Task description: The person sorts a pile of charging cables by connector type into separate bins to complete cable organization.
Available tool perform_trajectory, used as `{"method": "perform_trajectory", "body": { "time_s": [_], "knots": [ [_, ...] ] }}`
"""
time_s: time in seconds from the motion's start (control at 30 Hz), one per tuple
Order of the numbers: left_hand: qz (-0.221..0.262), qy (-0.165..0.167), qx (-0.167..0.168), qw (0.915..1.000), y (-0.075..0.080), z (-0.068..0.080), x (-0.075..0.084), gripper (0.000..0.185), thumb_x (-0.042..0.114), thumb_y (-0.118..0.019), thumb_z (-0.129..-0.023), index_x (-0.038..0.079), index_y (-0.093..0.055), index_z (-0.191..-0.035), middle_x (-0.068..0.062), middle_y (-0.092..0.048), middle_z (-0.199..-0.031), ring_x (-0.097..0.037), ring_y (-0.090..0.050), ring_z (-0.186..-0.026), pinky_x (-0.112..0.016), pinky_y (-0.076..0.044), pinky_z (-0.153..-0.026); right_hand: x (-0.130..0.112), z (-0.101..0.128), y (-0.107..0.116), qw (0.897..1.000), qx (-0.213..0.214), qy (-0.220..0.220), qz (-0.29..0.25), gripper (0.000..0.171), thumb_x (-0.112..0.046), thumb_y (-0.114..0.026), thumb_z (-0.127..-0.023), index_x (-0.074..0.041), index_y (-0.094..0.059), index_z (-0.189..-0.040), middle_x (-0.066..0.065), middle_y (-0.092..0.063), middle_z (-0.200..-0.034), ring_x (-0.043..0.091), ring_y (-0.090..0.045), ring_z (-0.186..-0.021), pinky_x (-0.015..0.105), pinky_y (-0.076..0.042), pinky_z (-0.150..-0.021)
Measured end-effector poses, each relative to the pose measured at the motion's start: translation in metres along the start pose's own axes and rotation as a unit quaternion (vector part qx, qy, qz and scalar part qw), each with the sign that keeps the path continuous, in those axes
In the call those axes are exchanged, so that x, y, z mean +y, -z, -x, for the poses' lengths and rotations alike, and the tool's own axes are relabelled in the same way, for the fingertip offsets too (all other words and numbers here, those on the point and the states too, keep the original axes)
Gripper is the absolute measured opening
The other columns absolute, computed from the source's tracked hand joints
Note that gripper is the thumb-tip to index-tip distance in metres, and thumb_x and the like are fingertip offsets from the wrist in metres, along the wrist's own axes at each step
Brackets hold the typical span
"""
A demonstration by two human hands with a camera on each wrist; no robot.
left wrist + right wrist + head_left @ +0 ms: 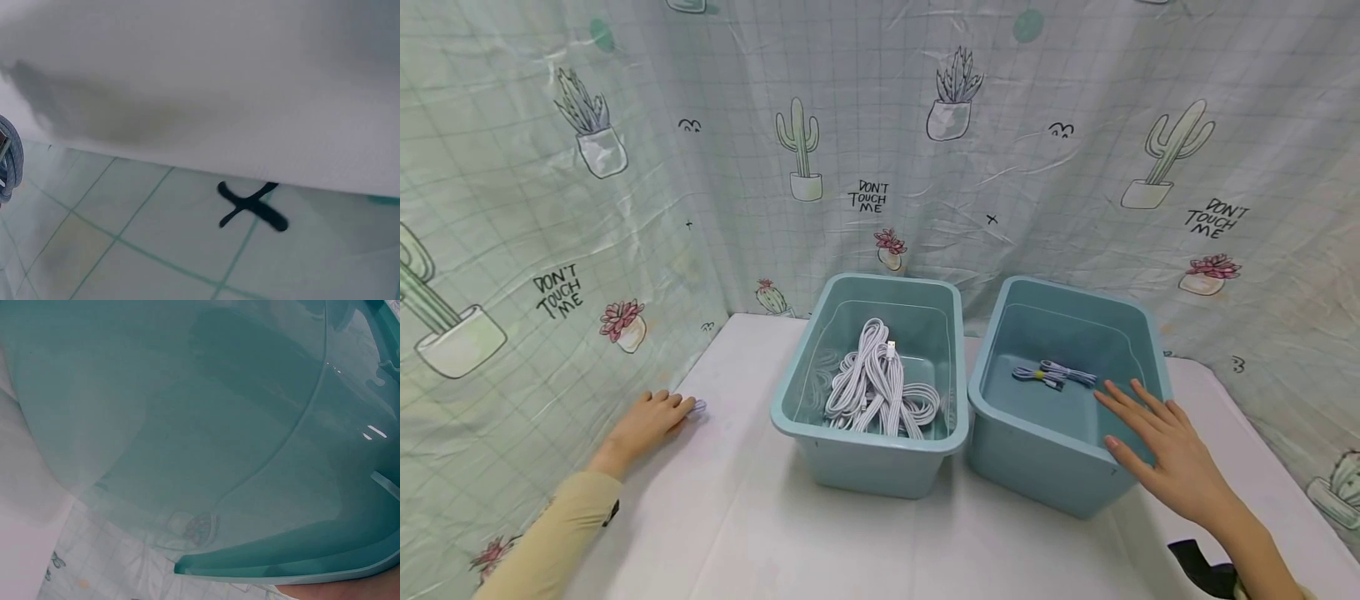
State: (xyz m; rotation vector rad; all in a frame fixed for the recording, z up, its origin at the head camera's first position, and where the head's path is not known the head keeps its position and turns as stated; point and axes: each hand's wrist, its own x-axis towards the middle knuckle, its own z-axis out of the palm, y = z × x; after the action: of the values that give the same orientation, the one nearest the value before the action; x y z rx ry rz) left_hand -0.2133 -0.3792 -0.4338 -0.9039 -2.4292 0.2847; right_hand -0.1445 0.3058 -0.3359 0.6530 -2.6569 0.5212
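Two teal plastic bins stand side by side on a white table point(760, 533). The left bin point(865, 467) holds a heap of white cables point(880, 387). In the right bin point(1037, 471) lies one small blue-lilac cable bundle point(1052, 373) with a yellow tie. My right hand point(1157, 442) is spread flat with straight fingers over that bin's near right corner; the right wrist view shows the bin's wall point(250, 425) close up. My left hand point(655, 417) rests on the table by the curtain, fingers curled, with a pale cable end point(698, 406) poking out; a braided cable with a metal plug point(9, 159) shows in the left wrist view.
A plastic curtain point(880, 150) printed with cacti hangs behind and on both sides of the table, close to the bins. The curtain point(156, 250) meets the table edge right by my left hand. A dark object point(1202, 567) lies at the lower right.
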Motion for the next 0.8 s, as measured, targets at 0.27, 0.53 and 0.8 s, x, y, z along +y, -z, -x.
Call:
{"method": "perform_trajectory", "body": {
  "time_s": [0.27, 0.53, 0.8],
  "knots": [
    [-0.014, -0.018, 0.026, 0.9994, 0.013, -0.016, -0.005, 0.011, 0.019, -0.048, -0.089, 0.009, -0.053, -0.088, -0.003, -0.048, -0.065, -0.02, -0.041, -0.057, -0.027, -0.025, -0.051, 0.001, 0.0, 0.0, 1.0, 0.001, 0.002, -0.001, 0.057, -0.023, -0.057, -0.085, -0.024, -0.034, -0.138, -0.021, -0.017, -0.145, 0.01, -0.004, -0.139, 0.061, 0.003, -0.104],
    [-0.03, -0.036, 0.041, 0.9981, 0.021, -0.033, -0.008, 0.047, 0.031, -0.012, -0.098, 0.009, -0.052, -0.088, -0.002, -0.045, -0.064, -0.019, -0.04, -0.056, -0.028, -0.025, -0.051, 0.001, 0.0, 0.0, 1.0, 0.0, 0.0, 0.001, 0.057, -0.023, -0.057, -0.085, -0.024, -0.034, -0.138, -0.019, -0.018, -0.146, 0.009, -0.004, -0.139, 0.061, 0.003, -0.104],
    [-0.04, -0.049, 0.04, 0.9972, 0.031, -0.051, -0.009, 0.054, 0.03, -0.006, -0.097, 0.008, -0.055, -0.093, -0.004, -0.051, -0.068, -0.022, -0.045, -0.059, -0.033, -0.031, -0.052, 0.001, 0.001, 0.0, 1.0, -0.001, 0.0, -0.002, 0.058, -0.023, -0.057, -0.085, -0.024, -0.034, -0.138, -0.017, -0.019, -0.146, 0.01, -0.004, -0.139, 0.061, 0.003, -0.104]
  ]
}}
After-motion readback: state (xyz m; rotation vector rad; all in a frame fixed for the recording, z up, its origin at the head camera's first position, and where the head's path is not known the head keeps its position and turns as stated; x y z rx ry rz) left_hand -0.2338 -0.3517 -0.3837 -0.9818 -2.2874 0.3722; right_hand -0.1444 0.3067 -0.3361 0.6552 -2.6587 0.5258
